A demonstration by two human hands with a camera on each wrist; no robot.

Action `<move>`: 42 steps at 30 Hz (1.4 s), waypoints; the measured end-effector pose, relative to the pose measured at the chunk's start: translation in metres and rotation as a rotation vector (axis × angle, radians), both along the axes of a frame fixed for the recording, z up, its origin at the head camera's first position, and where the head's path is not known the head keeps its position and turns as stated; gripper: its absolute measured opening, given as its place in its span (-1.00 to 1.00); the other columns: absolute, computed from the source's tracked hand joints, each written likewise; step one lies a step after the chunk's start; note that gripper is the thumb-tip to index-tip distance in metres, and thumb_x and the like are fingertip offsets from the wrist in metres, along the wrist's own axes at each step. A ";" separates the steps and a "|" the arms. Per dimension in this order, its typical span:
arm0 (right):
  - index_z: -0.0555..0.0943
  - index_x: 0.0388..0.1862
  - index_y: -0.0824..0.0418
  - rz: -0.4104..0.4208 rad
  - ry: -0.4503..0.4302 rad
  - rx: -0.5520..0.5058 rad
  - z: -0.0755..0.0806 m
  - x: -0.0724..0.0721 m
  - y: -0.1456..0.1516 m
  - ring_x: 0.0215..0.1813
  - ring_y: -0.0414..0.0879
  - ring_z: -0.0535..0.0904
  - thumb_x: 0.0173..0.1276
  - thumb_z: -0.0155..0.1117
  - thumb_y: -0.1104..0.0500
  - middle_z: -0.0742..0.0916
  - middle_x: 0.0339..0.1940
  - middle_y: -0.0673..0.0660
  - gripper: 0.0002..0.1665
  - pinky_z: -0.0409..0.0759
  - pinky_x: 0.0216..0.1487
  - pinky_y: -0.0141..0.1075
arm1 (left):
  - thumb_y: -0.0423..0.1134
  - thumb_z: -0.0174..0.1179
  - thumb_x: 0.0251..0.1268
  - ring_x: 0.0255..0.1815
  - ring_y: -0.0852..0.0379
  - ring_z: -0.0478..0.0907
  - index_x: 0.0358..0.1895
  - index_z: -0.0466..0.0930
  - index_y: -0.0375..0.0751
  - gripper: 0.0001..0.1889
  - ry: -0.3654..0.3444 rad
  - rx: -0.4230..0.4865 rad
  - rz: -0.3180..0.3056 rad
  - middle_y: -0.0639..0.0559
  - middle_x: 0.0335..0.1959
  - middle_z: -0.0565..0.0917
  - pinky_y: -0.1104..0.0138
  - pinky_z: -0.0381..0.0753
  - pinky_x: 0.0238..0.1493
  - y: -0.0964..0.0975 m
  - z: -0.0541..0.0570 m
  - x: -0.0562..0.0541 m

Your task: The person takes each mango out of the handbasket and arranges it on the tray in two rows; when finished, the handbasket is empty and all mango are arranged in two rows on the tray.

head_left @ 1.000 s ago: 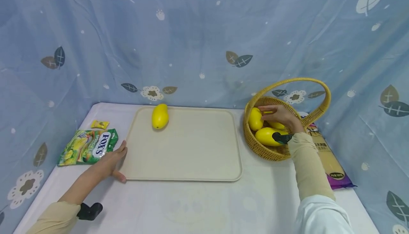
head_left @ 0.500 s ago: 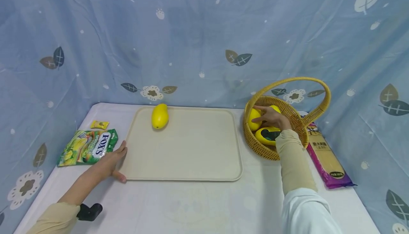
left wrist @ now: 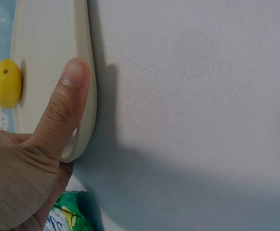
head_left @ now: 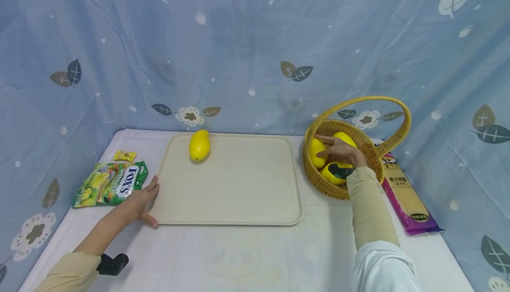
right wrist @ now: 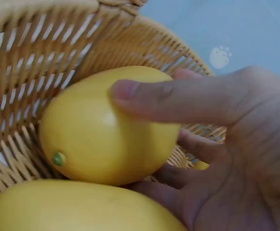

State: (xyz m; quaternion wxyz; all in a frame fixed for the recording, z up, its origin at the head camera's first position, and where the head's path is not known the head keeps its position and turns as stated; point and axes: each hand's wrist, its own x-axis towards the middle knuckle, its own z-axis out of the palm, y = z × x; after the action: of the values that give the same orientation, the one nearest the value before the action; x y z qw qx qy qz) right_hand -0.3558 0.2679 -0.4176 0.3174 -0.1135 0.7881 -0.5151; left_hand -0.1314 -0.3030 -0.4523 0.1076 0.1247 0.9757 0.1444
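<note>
My right hand (head_left: 342, 151) reaches into the wicker basket (head_left: 324, 188) at the right. It grips a yellow mango (right wrist: 96, 127), thumb on top and fingers round its side. Another mango (right wrist: 72, 209) lies close below in the right wrist view, and a third mango (head_left: 345, 138) is partly covered by the hand. At the left, my left hand (head_left: 137, 201) rests against the near-left corner of the beige tray (head_left: 227, 194), its fingers along the side and thumb straight on the rim. One mango (head_left: 199, 146) lies at the tray's far left.
A green FOX'S candy bag (head_left: 111, 183) and a small yellow wrapped candy (head_left: 125, 156) lie left of the tray. Beside the basket is a purple-edged pasta packet (head_left: 408, 194). The basket's tall handle (head_left: 372, 99) arches over it. A blue curtain (head_left: 247, 52) stands behind.
My right hand has shifted left and slightly down inside the basket and now grips the leftmost mango. The left hand and the tray have stayed in place.
</note>
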 end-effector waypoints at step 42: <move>-0.12 0.56 0.11 -0.245 -0.027 -0.301 0.007 0.027 0.031 -0.07 -0.27 0.66 0.43 0.15 0.22 -0.07 0.58 0.19 -0.11 0.66 0.01 -0.32 | 0.07 0.54 -0.55 0.30 -0.53 0.14 0.23 0.18 -0.77 0.24 0.019 -0.013 0.002 -0.65 0.33 0.06 -0.15 0.32 0.26 0.000 0.002 0.005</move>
State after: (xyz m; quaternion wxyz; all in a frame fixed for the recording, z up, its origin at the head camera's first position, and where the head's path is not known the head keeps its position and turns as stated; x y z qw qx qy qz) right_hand -0.3290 0.2987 -0.4103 0.2423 -0.0559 0.7057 -0.6634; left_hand -0.1264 -0.3034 -0.4504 0.0992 0.1245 0.9777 0.1368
